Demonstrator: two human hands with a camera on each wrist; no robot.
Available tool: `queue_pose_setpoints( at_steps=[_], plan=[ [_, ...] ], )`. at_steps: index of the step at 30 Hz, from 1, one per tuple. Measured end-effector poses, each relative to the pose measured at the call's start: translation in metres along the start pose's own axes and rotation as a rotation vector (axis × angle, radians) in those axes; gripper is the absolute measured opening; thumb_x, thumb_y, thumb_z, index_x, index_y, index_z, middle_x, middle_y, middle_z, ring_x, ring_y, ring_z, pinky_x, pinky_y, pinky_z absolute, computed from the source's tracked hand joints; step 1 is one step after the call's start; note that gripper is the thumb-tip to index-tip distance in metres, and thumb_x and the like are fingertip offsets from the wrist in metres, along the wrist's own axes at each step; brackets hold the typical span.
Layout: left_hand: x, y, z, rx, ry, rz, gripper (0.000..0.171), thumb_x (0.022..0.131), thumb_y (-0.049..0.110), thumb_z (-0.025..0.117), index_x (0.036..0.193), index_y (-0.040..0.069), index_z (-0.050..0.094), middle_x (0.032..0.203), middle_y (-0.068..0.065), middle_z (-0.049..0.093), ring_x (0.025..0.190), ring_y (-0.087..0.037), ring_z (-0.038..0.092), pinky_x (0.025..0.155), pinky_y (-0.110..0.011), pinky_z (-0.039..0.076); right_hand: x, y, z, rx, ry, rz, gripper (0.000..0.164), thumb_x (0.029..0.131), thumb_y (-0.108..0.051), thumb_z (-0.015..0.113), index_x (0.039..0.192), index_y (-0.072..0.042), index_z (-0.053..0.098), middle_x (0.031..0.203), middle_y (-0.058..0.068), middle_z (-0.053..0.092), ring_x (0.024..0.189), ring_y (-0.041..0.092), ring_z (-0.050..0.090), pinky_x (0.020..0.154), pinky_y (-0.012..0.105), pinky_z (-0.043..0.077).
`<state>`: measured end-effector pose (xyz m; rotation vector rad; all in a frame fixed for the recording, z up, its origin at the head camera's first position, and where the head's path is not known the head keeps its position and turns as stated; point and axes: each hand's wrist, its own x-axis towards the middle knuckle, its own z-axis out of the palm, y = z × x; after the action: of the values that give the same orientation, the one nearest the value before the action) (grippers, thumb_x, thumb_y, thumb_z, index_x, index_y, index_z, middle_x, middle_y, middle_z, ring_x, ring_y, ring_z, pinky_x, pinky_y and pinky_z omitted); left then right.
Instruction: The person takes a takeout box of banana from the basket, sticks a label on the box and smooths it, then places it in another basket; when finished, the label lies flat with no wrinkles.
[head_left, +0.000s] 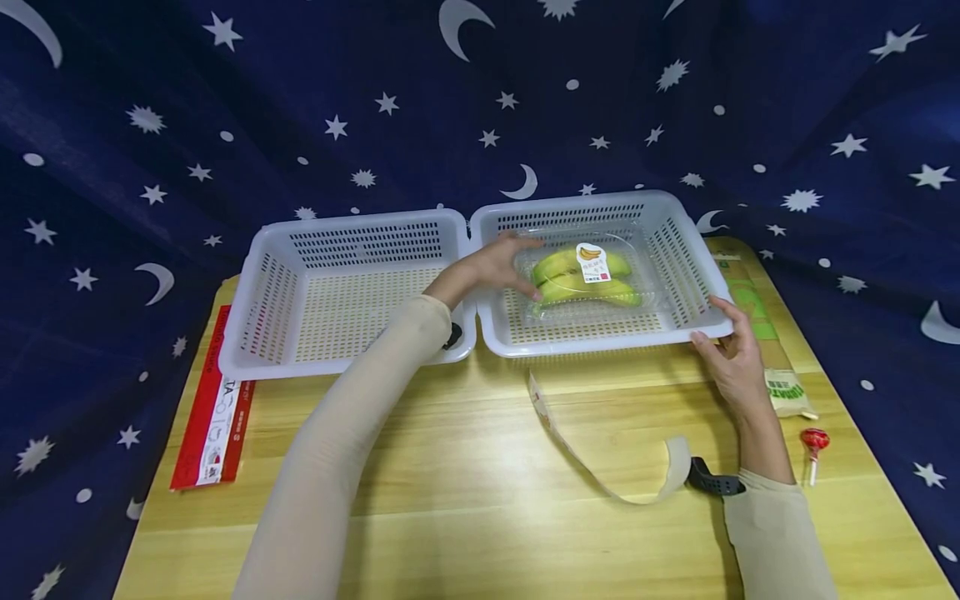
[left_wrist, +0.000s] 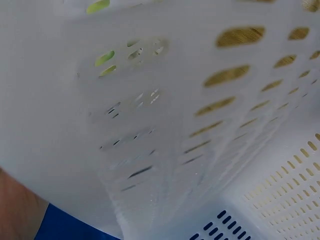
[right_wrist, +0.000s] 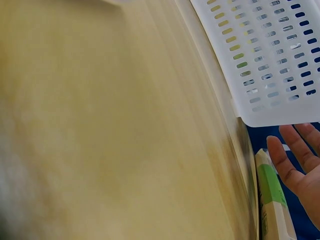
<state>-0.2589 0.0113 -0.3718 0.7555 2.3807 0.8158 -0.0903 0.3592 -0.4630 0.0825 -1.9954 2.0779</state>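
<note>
Two white slotted plastic baskets stand side by side. Inside the right basket [head_left: 585, 345] is a clear plastic box [head_left: 648, 250] of green-yellow bananas [head_left: 588, 292] with a banana sticker. My left hand [head_left: 491, 262] reaches over the inner rims, fingers and thumb spread at the box's left end. Only a bit of skin of the left hand [left_wrist: 20, 210] shows in the left wrist view, beside the basket wall [left_wrist: 170, 140]. At the right basket's front right corner, my right hand [head_left: 738, 362] grips the rim. Some right-hand fingers [right_wrist: 297, 150] extend below that corner in the right wrist view.
The left basket [head_left: 288, 369] stands beside it. A red packet [head_left: 202, 433] lies at the left, partly under that basket. At the right are a green-and-tan packet [head_left: 783, 387] and a red lollipop [head_left: 815, 437]. A curled strip [head_left: 600, 483] lies in front, near my right wrist.
</note>
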Motion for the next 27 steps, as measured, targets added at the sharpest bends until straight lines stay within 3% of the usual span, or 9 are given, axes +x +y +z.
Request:
queue_pose_setpoints(
  at_steps=[18, 27],
  plan=[
    [0.003, 0.002, 0.000, 0.026, -0.016, -0.034, 0.101, 0.075, 0.033, 0.085, 0.154, 0.009, 0.028, 0.162, -0.020, 0.011, 0.151, -0.031, 0.012, 0.123, -0.045, 0.017, -0.001, -0.001, 0.001, 0.002, 0.008, -0.006, 0.058, 0.092, 0.012, 0.055, 0.145, -0.006, 0.042, 0.137, 0.008, 0.039, 0.119, 0.015, 0.048, 0.082, 0.008, 0.049],
    [-0.002, -0.001, -0.002, 0.005, -0.013, -0.058, 0.104, 0.076, 0.034, 0.084, 0.156, 0.013, 0.022, 0.164, -0.018, 0.005, 0.152, -0.030, 0.005, 0.123, -0.047, 0.014, 0.005, 0.013, -0.007, 0.008, -0.005, 0.003, 0.062, 0.090, 0.010, 0.059, 0.147, -0.005, 0.039, 0.140, 0.010, 0.039, 0.120, 0.016, 0.049, 0.084, 0.011, 0.050]
  ],
)
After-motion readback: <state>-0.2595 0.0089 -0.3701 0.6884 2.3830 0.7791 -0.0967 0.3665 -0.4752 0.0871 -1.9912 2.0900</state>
